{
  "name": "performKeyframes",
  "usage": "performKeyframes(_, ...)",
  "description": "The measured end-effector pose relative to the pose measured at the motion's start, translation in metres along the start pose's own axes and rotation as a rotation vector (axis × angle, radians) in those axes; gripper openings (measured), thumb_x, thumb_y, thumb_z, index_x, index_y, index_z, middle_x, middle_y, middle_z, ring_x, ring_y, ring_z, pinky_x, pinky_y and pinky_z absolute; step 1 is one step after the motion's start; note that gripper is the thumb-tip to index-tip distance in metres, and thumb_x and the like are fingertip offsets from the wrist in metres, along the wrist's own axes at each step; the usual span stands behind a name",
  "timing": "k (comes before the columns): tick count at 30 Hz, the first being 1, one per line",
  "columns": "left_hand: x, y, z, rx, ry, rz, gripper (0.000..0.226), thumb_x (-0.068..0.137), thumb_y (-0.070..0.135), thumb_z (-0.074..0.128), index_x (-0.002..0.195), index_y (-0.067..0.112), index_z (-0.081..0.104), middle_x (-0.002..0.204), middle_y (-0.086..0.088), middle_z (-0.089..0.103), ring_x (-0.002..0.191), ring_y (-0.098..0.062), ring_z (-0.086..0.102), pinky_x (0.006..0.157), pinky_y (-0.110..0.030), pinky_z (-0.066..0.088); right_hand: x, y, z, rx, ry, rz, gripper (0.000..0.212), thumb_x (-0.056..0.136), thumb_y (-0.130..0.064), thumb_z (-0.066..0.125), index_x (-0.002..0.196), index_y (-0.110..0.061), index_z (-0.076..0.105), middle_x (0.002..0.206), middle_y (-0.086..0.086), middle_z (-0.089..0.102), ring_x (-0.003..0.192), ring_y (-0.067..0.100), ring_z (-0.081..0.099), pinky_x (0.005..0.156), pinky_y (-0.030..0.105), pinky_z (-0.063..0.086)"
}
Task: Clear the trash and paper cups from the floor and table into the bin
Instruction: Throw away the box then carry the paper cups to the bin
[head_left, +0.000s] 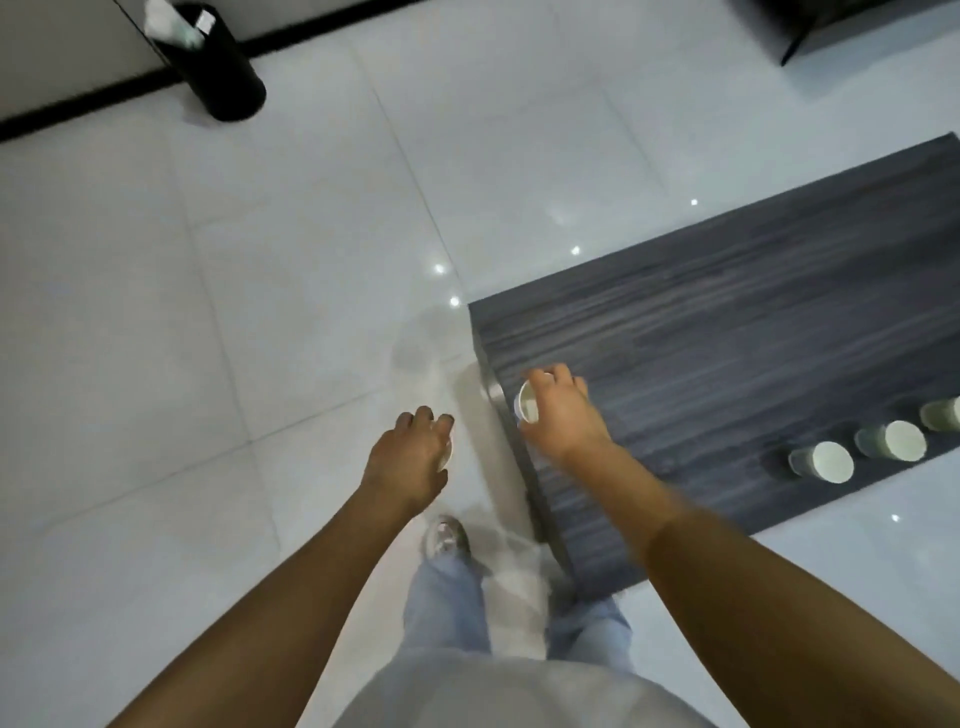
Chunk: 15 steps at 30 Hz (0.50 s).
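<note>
Right hand curled round a paper cup over desk corner; left hand gripping a second cup beside the desk. Both likely lifted for carrying to bin, far from desk. Three cups on the desk's near edge.

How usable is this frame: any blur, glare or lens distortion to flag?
Head view: motion blur softens the table grain, the bin and both hands; small ceiling-light glints dot the glossy floor; wide-angle bending curves the black baseboard; the cups on the table stay readable, and the right hand holds one.
</note>
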<state>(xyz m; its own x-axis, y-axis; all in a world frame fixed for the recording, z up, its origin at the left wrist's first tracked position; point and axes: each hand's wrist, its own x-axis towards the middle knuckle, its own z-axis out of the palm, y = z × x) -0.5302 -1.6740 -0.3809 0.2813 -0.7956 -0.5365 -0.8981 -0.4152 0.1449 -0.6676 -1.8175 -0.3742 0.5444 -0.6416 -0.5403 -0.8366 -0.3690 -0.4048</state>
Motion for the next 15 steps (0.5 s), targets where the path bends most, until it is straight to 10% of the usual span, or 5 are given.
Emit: performKeyframes(15, 0.023, -0.241, -0.157, -0.251, 0.169, -0.282, 0.053, 0.080, 0.032, 0.067, 0.127, 0.023, 0.042, 0.123, 0.001, 0.046, 0.113, -0.021, 0.044, 0.075, -0.033, 0.047, 0.123, -0.267, -0.042, -0.104, 0.057, -0.378, 0.065, 0.083, -0.018, 0.065, 0.141, -0.024, 0.036, 0.140, 0.004, 0.034, 0.123, 0.026, 0.036, 0.091, 0.037, 0.047)
